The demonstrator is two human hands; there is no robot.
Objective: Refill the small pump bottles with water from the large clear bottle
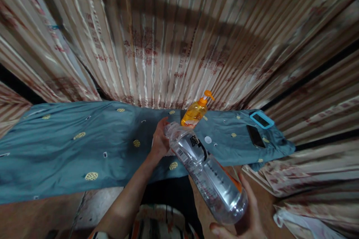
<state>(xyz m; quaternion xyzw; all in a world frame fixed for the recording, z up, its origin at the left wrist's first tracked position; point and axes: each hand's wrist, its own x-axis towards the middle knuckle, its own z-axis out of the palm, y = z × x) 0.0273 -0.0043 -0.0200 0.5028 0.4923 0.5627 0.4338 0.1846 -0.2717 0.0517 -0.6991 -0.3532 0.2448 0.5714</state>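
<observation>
So, big teal cloth (84, 145) spread over the table, striped curtain (174, 37) behind. Clear plastic bottle (207, 173) lies tilted over the table's near edge, right hand (246, 216) gripping its base, left hand (160, 140) wrapped around the neck end. Orange pump bottle (195, 112) just behind; two phones (259, 127) farther right.
</observation>
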